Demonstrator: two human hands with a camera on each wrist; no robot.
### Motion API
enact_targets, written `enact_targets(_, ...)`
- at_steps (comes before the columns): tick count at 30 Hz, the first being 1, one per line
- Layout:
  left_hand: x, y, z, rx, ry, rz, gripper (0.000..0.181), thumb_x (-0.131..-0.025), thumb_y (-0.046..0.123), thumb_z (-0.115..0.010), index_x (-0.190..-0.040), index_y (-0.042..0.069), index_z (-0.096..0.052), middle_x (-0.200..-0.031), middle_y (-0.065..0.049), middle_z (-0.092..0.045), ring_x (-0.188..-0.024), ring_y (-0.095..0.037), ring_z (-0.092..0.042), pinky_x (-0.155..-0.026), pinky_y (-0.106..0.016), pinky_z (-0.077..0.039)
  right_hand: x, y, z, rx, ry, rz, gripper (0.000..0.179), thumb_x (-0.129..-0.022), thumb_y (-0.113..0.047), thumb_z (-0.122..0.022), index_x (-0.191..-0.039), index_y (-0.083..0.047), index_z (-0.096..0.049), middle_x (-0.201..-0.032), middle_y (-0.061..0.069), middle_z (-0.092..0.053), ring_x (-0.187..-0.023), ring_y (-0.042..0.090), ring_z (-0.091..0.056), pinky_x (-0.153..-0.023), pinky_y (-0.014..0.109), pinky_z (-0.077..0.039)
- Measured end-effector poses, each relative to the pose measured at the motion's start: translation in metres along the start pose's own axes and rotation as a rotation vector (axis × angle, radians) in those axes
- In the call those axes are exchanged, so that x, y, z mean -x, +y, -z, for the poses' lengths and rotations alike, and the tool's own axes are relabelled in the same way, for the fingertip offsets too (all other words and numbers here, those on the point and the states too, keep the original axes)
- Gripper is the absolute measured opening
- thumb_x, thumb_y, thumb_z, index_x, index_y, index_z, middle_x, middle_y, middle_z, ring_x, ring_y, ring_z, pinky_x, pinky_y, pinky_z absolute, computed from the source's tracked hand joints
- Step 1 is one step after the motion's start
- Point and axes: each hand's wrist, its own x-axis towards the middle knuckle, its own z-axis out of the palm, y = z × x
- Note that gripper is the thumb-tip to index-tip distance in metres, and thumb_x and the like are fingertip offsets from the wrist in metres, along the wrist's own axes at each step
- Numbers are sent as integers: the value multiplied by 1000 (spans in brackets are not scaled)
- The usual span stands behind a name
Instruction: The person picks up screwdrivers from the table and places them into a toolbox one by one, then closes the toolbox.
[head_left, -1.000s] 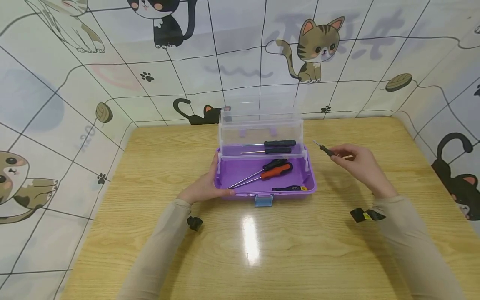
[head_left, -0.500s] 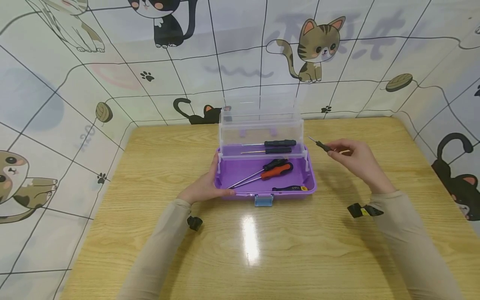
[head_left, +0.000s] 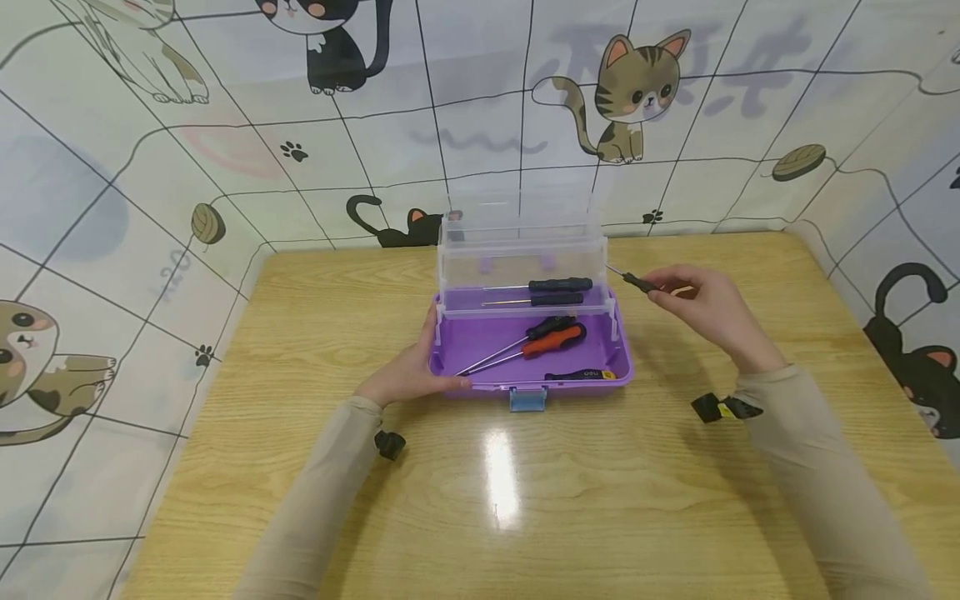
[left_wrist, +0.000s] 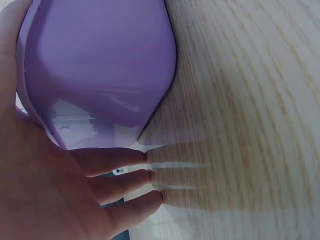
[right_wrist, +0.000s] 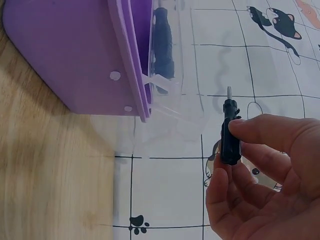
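My right hand (head_left: pixel 701 307) pinches a small screwdriver (head_left: pixel 637 283) by its black handle between thumb and fingers. In the head view its thin shaft points left, its tip overlapping the clear tray (head_left: pixel 521 314) at the right end of a purple toolbox (head_left: pixel 472 333). The right wrist view shows the black handle (right_wrist: pixel 230 142) held apart from the box. My left hand (head_left: pixel 408 371) rests at the toolbox's left end, thumb along the front rim, fingers straight against the side wall. Inside lie a red screwdriver (head_left: pixel 553 341), a black screwdriver (head_left: pixel 550 327) and a black-and-yellow deli tool (head_left: pixel 580 376).
Two dark-handled screwdrivers lie in the raised tray, one handle (head_left: pixel 561 285) behind the other. Behind stands the transparent lid (head_left: pixel 521 225), tipped up. A blue latch (head_left: pixel 527 400) hangs at the front. Cat-print sheeting (head_left: pixel 480 108) surrounds the wooden table (head_left: pixel 600 500).
My right hand has moved left and away from me with the screwdriver, bringing its tip to the tray's right end. My left hand and the toolbox have stayed put.
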Motion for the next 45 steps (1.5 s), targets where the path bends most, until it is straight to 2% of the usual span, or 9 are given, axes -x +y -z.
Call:
enact_targets(11, 0, 0, 0, 4, -1, 10, 128, -78, 16, -81, -150, 19, 25, -156, -26, -8, -136, -46, -27, -110, -52, -24, -17, -14, -2, 13, -27, 34, 24, -94, -12, -64, -115, -2, -69, -110, 13, -65, -91, 11, -55, -75, 15, -46)
enact_targets(23, 1, 4, 1, -20, -7, 25, 126, -79, 17, -80, -150, 18, 24, -154, -30, -10, -135, -48, -28, -109, -54, -25, -33, -23, -8, 20, -47, 62, 24, -93, -12, -65, -115, -2, -69, -107, 13, -65, -90, 15, -55, -75, 18, -46)
enact_targets(31, 0, 2, 1, -10, -9, 13, 127, -79, 17, -81, -150, 18, 25, -156, -27, -7, -135, -47, -27, -110, -53, -25, -45, -21, -20, 55, -90, 109, 22, -91, -6, -65, -112, -3, -71, -107, 13, -67, -92, 22, -58, -80, 34, -47)
enact_targets(40, -1, -1, 1, -2, -10, -9, 127, -79, 15, -81, -150, 15, 25, -156, -27, -7, -135, -47, -28, -109, -53, -26, -52, -27, -28, 50, -123, 163, 21, -91, -5, -65, -111, -1, -72, -106, 15, -68, -91, 24, -59, -80, 37, -47)
enact_targets(45, 0, 0, 0, -10, -5, -11, 126, -79, 15, -80, -150, 13, 24, -156, -28, -7, -134, -48, -29, -109, -54, -26, -55, -32, -32, 28, -137, 150, 21, -92, -6, -65, -111, 0, -71, -107, 15, -68, -91, 26, -60, -82, 41, -48)
